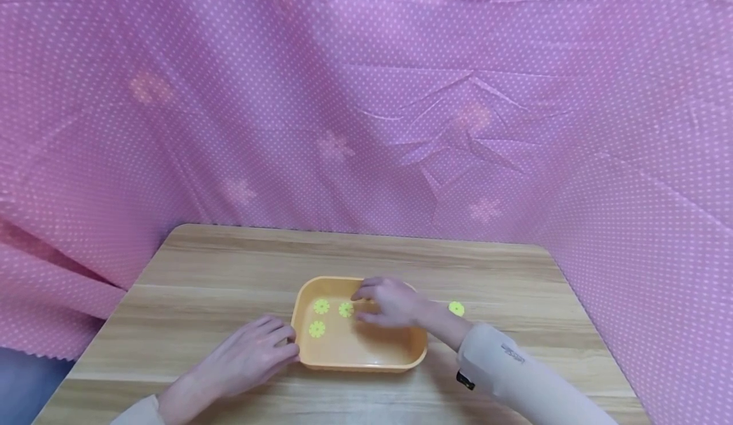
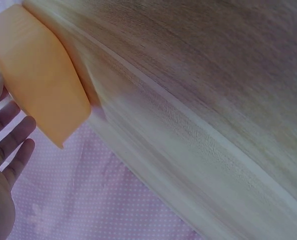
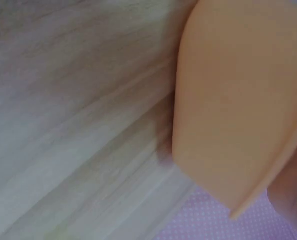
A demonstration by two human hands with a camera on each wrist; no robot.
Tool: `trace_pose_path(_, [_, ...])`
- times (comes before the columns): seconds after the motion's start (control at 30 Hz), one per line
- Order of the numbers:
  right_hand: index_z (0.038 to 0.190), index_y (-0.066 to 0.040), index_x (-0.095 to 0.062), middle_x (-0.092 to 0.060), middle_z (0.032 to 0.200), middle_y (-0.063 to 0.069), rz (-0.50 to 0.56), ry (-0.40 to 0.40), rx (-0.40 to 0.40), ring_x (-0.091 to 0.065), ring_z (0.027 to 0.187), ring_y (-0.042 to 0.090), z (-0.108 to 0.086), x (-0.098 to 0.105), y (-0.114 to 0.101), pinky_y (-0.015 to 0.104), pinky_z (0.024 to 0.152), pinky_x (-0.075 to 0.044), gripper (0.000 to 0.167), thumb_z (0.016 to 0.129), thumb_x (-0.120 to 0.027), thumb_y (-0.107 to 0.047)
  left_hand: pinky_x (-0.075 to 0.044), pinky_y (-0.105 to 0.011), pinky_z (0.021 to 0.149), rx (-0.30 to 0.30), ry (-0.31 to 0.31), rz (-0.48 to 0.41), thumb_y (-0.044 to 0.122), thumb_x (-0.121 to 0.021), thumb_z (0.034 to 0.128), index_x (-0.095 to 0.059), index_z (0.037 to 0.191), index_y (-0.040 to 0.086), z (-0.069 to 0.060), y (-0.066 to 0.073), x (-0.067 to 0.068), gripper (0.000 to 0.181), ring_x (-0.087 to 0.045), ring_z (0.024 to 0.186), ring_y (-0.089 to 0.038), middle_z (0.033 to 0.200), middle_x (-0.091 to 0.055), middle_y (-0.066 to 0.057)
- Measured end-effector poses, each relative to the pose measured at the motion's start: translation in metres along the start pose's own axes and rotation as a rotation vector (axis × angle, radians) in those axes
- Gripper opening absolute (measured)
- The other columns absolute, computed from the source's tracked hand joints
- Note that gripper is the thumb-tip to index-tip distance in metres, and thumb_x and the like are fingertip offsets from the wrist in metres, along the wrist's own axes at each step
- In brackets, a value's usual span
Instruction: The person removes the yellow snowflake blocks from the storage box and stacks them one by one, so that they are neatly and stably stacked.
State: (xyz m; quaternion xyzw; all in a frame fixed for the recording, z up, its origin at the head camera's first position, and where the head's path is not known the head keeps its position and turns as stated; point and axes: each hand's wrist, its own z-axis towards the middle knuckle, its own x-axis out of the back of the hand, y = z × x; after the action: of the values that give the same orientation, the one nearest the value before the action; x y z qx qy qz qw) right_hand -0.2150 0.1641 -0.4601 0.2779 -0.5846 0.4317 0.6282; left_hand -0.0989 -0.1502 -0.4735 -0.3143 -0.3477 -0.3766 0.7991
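Note:
On the table stands an orange-yellow rectangular tray (image 1: 366, 368) with rounded corners. Inside it, toward the left, lie three flat yellow-green flower-shaped pieces (image 1: 317, 329). My left hand (image 1: 252, 355) is at the tray's left side, its fingers touching the rim, loosely bent and spread in the left wrist view. Over the tray's inside reaches my right hand (image 1: 392, 302), thumb and fingers apart, beside the rightmost flower piece (image 1: 346, 310). Nothing shows between those fingers. The right wrist view has the tray's outer wall (image 3: 233, 100) hiding most of that hand.
Another yellow-green flower piece (image 1: 456, 308) lies on the wooden table (image 1: 229, 266) to the right of the tray, just beyond the right forearm. A pink dotted cloth (image 1: 366, 126) hangs behind the table and along its sides.

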Motion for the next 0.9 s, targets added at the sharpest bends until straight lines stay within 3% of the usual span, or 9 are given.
trace_pose_path(0.1, [0.123,-0.013,-0.075,-0.076,0.119,-0.001,0.037,-0.043,-0.034,-0.074,0.106,0.014,0.006,-0.005,-0.001,0.027,0.094,-0.061,0.035,0.096,-0.074,-0.034,-0.057,-0.033,0.084,0.0,-0.001,0.0,0.035,-0.046,0.1125,-0.071,0.091,0.024,0.0,-0.001,0.0,0.035,-0.066,0.091,-0.014,0.092,-0.068,0.01])
trace_pose_path(0.33, [0.13,-0.022,-0.072,-0.071,0.131,-0.003,-0.009,-0.148,-0.117,-0.069,0.12,0.013,0.011,-0.018,-0.007,0.029,0.101,-0.059,0.04,0.096,-0.073,-0.044,-0.057,-0.033,0.086,-0.002,-0.001,-0.001,0.034,-0.046,0.1125,-0.071,0.09,0.024,0.0,-0.002,0.0,0.035,-0.066,0.091,-0.014,0.092,-0.068,0.01])
trace_pose_path(0.57, [0.131,-0.024,-0.071,-0.068,0.14,-0.002,-0.055,-0.159,-0.12,-0.064,0.132,0.016,0.011,-0.023,-0.011,0.033,0.107,-0.057,0.04,0.097,-0.072,-0.045,-0.057,-0.033,0.085,-0.003,0.006,0.005,0.034,-0.05,0.1107,-0.071,0.09,0.023,-0.001,-0.002,0.001,0.031,-0.066,0.091,-0.014,0.093,-0.068,0.01])
trace_pose_path(0.73, [0.13,-0.026,-0.072,-0.068,0.137,-0.003,-0.053,-0.151,-0.099,-0.064,0.13,0.015,0.013,-0.024,-0.013,0.033,0.105,-0.058,0.036,0.097,-0.073,-0.042,-0.057,-0.033,0.084,-0.006,0.014,0.011,0.033,-0.048,0.1117,-0.071,0.09,0.023,-0.001,-0.002,0.001,0.033,-0.066,0.091,-0.014,0.092,-0.068,0.01])
trace_pose_path(0.9, [0.128,-0.027,-0.073,-0.068,0.129,-0.005,-0.05,-0.135,-0.08,-0.065,0.122,0.011,0.014,-0.028,-0.012,0.028,0.098,-0.06,0.032,0.097,-0.075,-0.036,-0.057,-0.033,0.085,0.003,0.001,0.012,0.033,-0.057,0.1062,-0.072,0.091,0.023,0.0,0.0,0.001,0.024,-0.067,0.092,-0.014,0.093,-0.068,0.01])
